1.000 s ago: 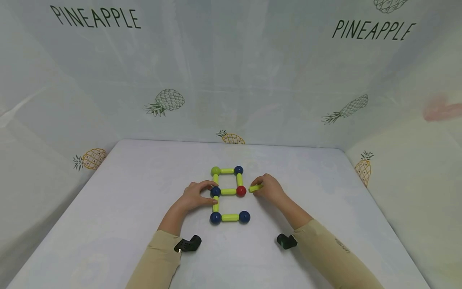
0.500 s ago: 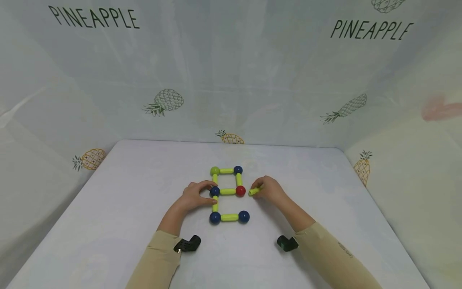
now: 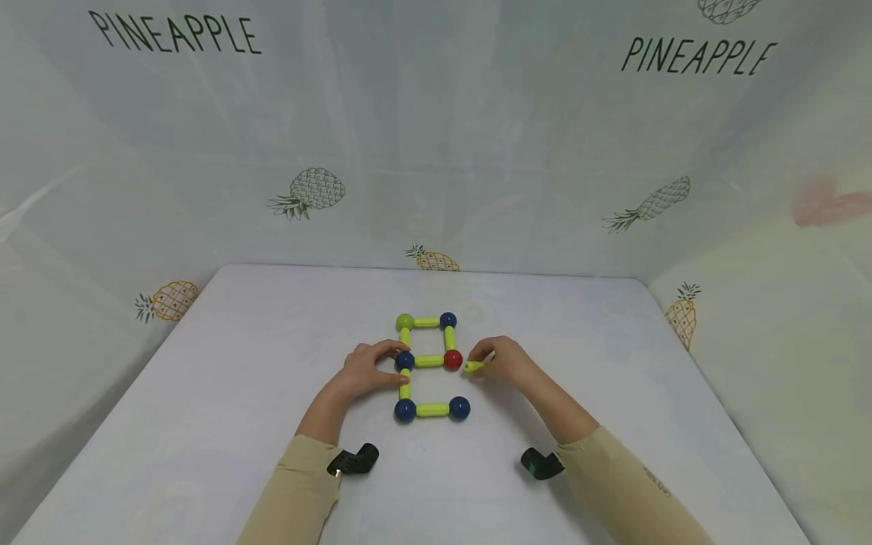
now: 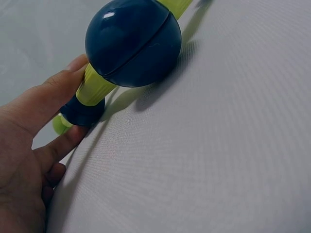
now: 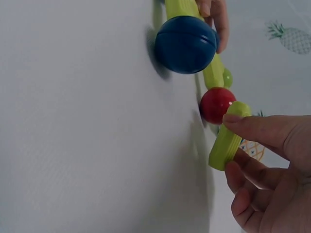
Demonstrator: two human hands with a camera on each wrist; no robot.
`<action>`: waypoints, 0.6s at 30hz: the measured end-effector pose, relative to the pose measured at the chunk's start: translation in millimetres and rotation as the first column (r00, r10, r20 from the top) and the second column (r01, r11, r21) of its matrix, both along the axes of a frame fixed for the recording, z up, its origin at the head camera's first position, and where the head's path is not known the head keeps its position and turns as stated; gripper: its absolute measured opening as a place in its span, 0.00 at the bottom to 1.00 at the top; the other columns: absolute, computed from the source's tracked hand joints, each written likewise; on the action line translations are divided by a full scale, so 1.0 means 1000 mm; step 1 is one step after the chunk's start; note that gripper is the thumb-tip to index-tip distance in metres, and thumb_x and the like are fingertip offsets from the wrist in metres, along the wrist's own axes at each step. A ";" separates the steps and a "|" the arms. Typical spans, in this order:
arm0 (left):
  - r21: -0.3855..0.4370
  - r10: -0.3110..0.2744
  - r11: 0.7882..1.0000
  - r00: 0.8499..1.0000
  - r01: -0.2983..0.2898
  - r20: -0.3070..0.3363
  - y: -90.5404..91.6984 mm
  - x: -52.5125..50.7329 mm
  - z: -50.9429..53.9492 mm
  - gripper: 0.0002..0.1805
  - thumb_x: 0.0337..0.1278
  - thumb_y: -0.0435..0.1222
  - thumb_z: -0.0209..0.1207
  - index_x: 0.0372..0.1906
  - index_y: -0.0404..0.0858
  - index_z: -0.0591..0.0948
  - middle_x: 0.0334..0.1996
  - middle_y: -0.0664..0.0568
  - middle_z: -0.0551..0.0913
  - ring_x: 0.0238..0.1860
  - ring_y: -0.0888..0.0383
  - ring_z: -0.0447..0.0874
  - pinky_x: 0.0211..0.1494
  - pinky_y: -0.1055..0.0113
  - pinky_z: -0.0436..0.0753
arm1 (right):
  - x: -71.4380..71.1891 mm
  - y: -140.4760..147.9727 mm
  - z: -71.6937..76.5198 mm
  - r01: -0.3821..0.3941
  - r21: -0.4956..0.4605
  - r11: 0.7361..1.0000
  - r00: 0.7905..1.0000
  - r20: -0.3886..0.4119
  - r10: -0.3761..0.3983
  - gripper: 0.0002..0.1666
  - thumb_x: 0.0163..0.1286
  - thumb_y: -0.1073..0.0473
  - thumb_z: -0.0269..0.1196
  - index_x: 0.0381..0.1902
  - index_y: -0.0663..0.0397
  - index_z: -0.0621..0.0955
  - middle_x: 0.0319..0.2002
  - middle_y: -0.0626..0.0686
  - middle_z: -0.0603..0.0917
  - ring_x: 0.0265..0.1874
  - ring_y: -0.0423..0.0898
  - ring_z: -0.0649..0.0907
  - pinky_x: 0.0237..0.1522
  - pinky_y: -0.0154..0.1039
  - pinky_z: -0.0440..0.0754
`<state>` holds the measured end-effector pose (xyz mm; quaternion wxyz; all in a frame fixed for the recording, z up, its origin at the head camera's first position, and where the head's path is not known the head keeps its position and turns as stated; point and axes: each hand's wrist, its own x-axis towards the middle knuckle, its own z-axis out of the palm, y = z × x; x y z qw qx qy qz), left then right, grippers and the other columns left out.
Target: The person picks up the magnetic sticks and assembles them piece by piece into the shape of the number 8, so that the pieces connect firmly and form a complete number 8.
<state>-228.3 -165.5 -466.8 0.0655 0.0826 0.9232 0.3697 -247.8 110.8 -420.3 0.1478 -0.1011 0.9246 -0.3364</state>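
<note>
A flat frame of yellow-green magnetic sticks and balls lies on the table, with a closed square at the far side. My left hand [image 3: 364, 371] holds the frame at the middle-left blue ball [image 3: 405, 360], thumb and forefinger on either side of it. Between thumb and fingers, my right hand [image 3: 511, 365] pinches a loose yellow-green magnetic stick [image 5: 226, 148]. That stick is close to the right of the red ball [image 3: 453, 359]; whether they touch is unclear. Nearer the person, another stick [image 3: 432, 409] joins a left blue ball [image 3: 405, 411] to a right blue ball [image 3: 459, 409].
At the far corners of the square sit a green ball [image 3: 405, 322] and a blue ball [image 3: 447, 320]. The white tabletop [image 3: 272, 318] meets a pineapple-printed curtain [image 3: 518, 151] at the back and sides. Black wrist cameras [image 3: 542, 464] sit on both sleeves.
My right hand has come slightly nearer and to the left, and the stick in it has tilted and dropped from beside the red ball's right side. The left hand keeps its hold.
</note>
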 end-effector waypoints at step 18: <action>-0.001 -0.003 1.000 1.000 0.003 0.004 0.000 0.001 0.001 0.30 0.44 0.47 0.75 0.57 0.54 0.79 0.49 0.55 0.80 0.59 0.46 0.67 0.64 0.39 0.62 | 0.008 -0.011 0.008 -0.056 -0.048 0.997 0.994 0.087 0.060 0.12 0.63 0.64 0.68 0.45 0.56 0.82 0.36 0.51 0.81 0.35 0.47 0.78 0.42 0.41 0.80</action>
